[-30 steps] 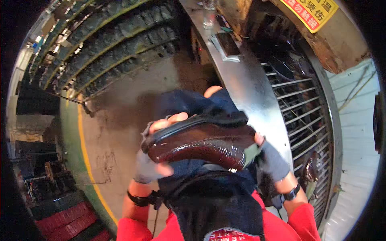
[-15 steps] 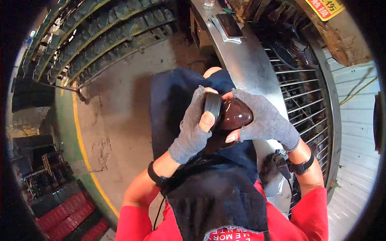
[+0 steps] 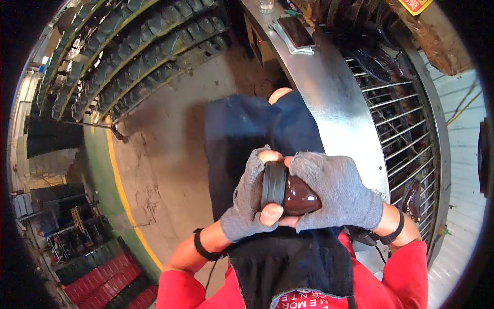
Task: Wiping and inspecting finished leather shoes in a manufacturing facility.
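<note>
Close in front of my body, a glossy dark brown shoe (image 3: 300, 198) lies on its side between my two hands. Its thick black sole (image 3: 274, 186) faces left and its rounded upper faces right. My left hand (image 3: 248, 198), in a grey fingerless glove, is closed round the sole, with its thumb on the near end. Wearing a matching glove, my right hand (image 3: 337, 188) wraps over the upper and covers part of it. The sole and the upper touch; my palms and fingers hide the rest of the shoe.
A metal bench (image 3: 329, 98) runs along my right, with a phone (image 3: 296, 32) on a pale cloth and a glass jar (image 3: 266, 6). Beyond it a rack of metal bars (image 3: 396, 118) carries dark shoes. Shelves of shoes (image 3: 149, 56) stand far left; red pieces (image 3: 98, 275) lie lower left.
Both hands have brought the shoe lower, nearer my body. My right hand now covers more of the upper. A brown shoe on the bars at the right has come into view.
</note>
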Demonstrator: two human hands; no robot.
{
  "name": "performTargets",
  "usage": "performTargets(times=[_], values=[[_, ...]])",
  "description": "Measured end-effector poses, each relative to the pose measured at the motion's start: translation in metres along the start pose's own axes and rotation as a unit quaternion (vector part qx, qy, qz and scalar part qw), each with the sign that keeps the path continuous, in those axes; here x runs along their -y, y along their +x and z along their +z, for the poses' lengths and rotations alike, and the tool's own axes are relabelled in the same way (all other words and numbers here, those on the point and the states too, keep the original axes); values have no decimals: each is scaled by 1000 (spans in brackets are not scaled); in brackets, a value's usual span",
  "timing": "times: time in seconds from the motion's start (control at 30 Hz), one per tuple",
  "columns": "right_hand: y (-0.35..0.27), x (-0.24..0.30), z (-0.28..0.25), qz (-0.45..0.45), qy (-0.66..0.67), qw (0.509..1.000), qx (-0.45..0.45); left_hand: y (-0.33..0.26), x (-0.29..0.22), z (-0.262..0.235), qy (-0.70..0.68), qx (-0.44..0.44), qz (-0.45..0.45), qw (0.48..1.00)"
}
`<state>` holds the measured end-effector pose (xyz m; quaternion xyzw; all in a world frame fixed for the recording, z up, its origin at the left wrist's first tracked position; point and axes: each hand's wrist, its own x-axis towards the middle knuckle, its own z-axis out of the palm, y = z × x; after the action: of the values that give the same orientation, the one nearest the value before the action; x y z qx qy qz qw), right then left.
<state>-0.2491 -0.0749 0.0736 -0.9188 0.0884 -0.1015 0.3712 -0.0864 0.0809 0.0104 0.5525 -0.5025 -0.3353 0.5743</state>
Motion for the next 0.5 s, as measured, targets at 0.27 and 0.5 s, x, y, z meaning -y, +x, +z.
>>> performTargets(times=[0.27,0.5], values=[[-24,23,-11,109,33,988,105,12,-18,-2,-73,-1,-11,997],[-33,29,6,24,-24,997,64,1,-21,11,-182,-62,-83,978]])
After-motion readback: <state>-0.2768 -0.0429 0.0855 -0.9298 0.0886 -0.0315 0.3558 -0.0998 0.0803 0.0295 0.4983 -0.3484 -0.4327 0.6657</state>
